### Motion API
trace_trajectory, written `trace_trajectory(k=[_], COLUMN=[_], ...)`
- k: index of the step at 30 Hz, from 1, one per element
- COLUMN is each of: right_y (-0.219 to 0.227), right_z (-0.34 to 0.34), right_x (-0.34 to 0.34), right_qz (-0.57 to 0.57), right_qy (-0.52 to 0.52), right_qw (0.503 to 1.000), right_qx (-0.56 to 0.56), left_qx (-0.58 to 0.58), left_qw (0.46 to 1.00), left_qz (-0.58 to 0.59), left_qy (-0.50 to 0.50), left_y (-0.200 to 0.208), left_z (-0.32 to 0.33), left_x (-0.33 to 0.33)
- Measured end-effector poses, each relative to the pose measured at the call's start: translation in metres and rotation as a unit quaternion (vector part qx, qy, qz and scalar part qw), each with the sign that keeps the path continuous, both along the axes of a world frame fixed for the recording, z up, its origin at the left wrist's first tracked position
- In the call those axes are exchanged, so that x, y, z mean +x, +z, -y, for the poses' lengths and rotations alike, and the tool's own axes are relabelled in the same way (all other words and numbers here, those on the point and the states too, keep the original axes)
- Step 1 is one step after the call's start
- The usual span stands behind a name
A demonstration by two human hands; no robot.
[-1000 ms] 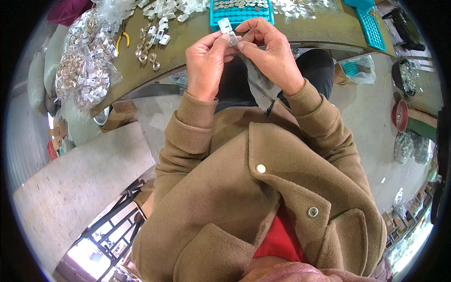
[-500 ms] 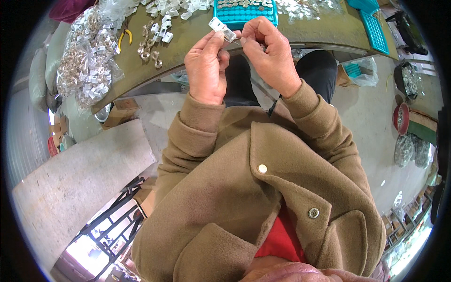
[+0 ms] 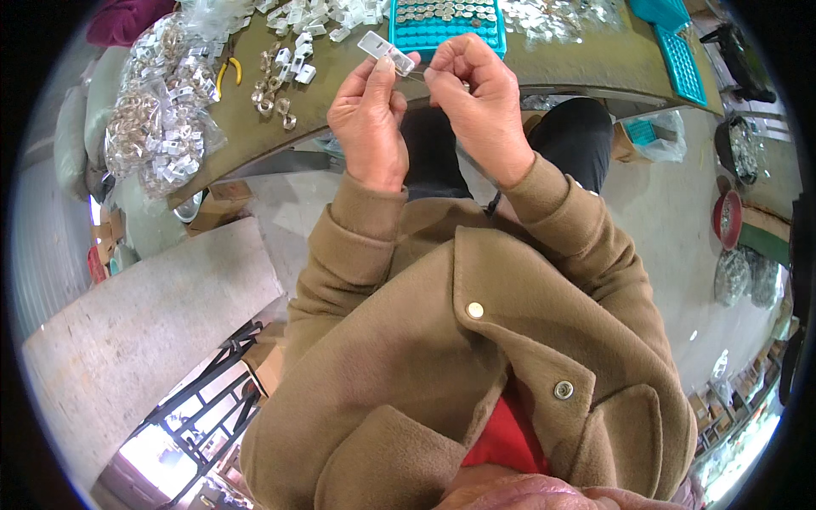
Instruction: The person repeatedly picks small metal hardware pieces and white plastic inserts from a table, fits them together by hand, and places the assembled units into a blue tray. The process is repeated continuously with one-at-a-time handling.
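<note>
Cluttered lay the olive surface, and there, above its near edge, the left hand pinched a white plastic case, the right hand had its grip closed on an apparent thin strand, and light, steady tension seemed wise.

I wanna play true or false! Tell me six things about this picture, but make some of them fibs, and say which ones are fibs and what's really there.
1. The left hand holds a white piece. True.
2. The pliers have red handles. False: the pliers have yellow handles.
3. A blue tray sits on the table. True.
4. The right hand lies flat on the table. False: the right hand is up beside the left one, bent.
5. Clear bags lie left of the pliers. True.
6. The coat is blue. False: the coat is brown.
</note>
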State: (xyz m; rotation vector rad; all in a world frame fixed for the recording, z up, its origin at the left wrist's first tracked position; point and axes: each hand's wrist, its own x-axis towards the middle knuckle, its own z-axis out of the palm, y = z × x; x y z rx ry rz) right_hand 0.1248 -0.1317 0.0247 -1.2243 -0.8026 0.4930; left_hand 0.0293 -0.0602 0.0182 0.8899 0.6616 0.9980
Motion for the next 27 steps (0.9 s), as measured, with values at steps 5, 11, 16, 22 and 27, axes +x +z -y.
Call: trace_trajectory(k=[5,11,16,22,27], right_y=[-0.004,-0.009,-0.015,-0.013,-0.01], right_z=[0.003,0.005,0.009,0.022,0.019], right_x=[0.01,0.015,0.017,0.044,0.091], right_qz=[-0.002,0.061,0.136,0.297,0.268], right_qy=[0.039,0.05,0.003,-0.041,-0.122], right_qw=[0.999,0.997,0.991,0.953,0.95], right_qx=[-0.002,0.017,0.002,-0.031,-0.109], left_qx=[-0.156,-0.353,-0.411,-0.246,-0.116], left_qw=[0.98,0.909,0.872,0.945,0.969], left_qz=[0.046,0.135,0.175,0.023,-0.079], left_qy=[-0.118,-0.174,-0.201,-0.215,-0.203], left_y=[0.022,0.019,0.005,-0.005,-0.005], left_z=[-0.005,-0.018,-0.022,-0.024,-0.018], left_x=[-0.015,-0.023,-0.024,-0.009,0.002])
